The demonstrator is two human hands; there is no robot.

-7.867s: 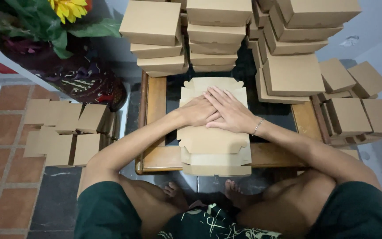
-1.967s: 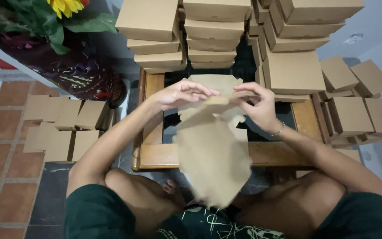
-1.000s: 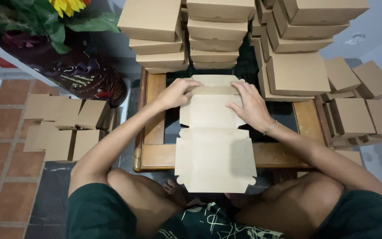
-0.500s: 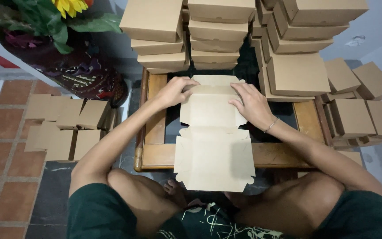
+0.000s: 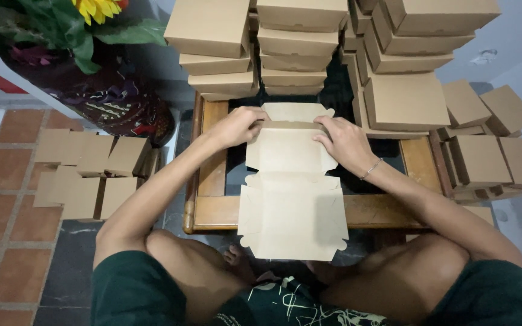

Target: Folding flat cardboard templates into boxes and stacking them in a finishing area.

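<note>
Blank: flat brown cardboard box blank [image 5: 291, 199], notched flaps, lying on low wooden table [image 5: 212, 181].
Left hand [image 5: 237, 125]: pinching the far flap.
Right hand [image 5: 345, 142]: pressing the same fold.
Surroundings: stacked folded boxes [image 5: 297, 42] behind; tiled floor [image 5: 7, 229].

Both arms reach forward from bent knees, elbows out a bit. Left hand [image 5: 237, 125] and right hand [image 5: 347, 142] sit palm-down, well apart, fingers curled and pressing at the fingertips. Right wrist is bent slightly inward, with a thin bracelet.
</note>
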